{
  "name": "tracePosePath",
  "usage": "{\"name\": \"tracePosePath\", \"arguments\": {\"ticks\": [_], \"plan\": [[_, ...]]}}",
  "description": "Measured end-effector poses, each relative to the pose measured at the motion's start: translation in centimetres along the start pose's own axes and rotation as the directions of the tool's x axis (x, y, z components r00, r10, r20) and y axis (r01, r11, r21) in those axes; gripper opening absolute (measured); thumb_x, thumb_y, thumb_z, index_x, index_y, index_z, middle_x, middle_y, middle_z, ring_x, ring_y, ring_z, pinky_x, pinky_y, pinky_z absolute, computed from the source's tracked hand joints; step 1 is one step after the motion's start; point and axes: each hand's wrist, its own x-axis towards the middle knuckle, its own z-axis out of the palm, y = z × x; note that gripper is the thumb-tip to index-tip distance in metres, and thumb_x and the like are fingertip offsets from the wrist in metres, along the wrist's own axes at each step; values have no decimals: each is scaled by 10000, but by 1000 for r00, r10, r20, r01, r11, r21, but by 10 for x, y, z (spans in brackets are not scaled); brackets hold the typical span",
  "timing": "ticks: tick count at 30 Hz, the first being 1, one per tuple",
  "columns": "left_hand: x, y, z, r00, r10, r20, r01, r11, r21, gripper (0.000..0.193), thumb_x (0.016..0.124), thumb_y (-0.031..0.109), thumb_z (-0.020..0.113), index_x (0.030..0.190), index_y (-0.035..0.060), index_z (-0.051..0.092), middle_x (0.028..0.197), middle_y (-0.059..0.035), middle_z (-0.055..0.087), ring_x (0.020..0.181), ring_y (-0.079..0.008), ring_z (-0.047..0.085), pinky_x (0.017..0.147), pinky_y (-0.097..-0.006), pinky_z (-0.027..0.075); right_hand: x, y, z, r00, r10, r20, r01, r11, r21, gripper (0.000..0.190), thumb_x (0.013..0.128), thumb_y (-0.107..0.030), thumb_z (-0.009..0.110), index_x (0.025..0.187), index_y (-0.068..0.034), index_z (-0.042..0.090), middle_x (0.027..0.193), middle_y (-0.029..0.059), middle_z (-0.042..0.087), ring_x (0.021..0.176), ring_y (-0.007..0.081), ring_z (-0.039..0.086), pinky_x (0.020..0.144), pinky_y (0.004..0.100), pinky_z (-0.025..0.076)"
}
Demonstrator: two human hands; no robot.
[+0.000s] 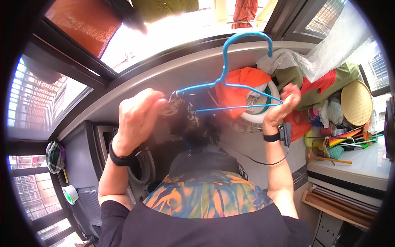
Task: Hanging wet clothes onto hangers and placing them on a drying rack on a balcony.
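A blue clothes hanger stands hook upward between my hands. My left hand is closed on a dark garment with a pale pattern, near the hanger's left arm. That garment hangs from the left part of the hanger and is partly blurred. At the hanger's right corner is my right hand, its palm turned inward and its fingers blurred; whether it grips the hanger is not clear.
Behind the hanger, a white basin holds orange cloth. Green and red cloths lie farther right, near a round woven tray and a cluttered counter. A front-loading washing machine stands lower left. A window ledge curves along the front.
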Motion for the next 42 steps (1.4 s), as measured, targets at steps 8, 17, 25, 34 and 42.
{"name": "tracePosePath", "arguments": {"ticks": [8,17,25,34,42], "plan": [[10,37,-15,968,219,122,-216,976,-39,55,803,4,610,833,-35,587,684,-103,580,542,-220,531,508,-294,403,-136,87,54,140,384,913,-647,733,-210,468,959,-372,532,1264,-17,521,1234,91,556,1107,139,518,955,293,430],[1,35,-44,968,236,81,-240,969,54,103,773,41,657,826,-14,588,641,-96,539,516,-240,529,475,-308,407,-102,-4,96,-436,377,817,-687,447,-573,372,907,-276,634,1177,-23,598,1043,43,631,908,115,590,765,228,479],[-9,25,-50,960,279,35,-281,956,88,90,826,65,631,834,-8,579,654,-105,545,525,-243,532,486,-304,412,-103,-37,91,-361,375,854,-788,368,-494,321,872,-354,683,979,-55,637,834,42,643,695,74,593,611,179,471],[-49,-27,-50,991,-57,-119,78,981,179,124,838,68,680,849,-12,586,705,-91,540,550,-181,517,494,-269,406,-32,-24,29,104,589,801,-969,-123,216,228,954,-321,562,918,-97,585,740,-35,507,610,78,454,559,221,396],[-62,-47,-17,949,-150,-278,200,967,161,113,799,59,721,856,-6,648,719,-80,579,599,-182,555,543,-258,435,-13,-61,14,270,740,616,-953,295,63,109,915,-207,638,924,-99,620,745,-46,531,611,44,456,529,179,369]]}}
